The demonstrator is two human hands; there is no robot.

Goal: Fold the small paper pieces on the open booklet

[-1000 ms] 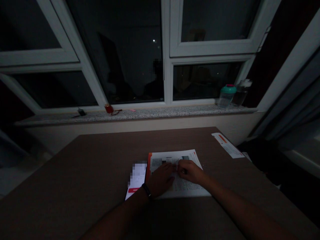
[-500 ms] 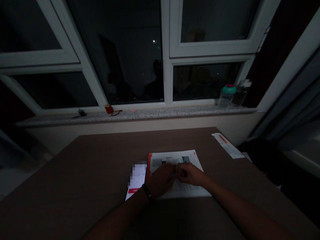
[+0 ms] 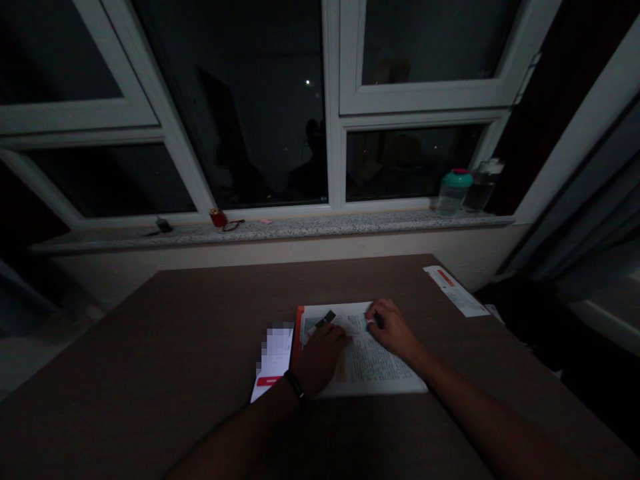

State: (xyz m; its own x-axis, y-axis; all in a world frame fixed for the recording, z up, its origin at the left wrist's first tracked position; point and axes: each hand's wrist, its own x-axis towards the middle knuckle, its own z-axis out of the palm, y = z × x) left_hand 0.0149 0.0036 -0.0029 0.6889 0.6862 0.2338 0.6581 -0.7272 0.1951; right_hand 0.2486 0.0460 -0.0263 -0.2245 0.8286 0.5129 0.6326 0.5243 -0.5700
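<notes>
An open booklet with printed pages and an orange cover edge lies on the brown table. My left hand rests palm down on its left page, holding nothing visible, with a black band on the wrist. Near the page's top edge, my right hand curls around a small dark object with a pink tip, partly hidden by my fingers. A dark strip lies on the page just beyond my left fingers. A phone with a lit white screen sits beside my left hand.
A paper slip lies at the table's far right corner. Beyond the table, a stone windowsill holds several small items, including a teal-lidded bottle and a clear bottle. Dark window panes stand behind it.
My right hand has moved up and right, away from my left hand, across the page. A dark strip now shows on the page beyond my left fingers.
</notes>
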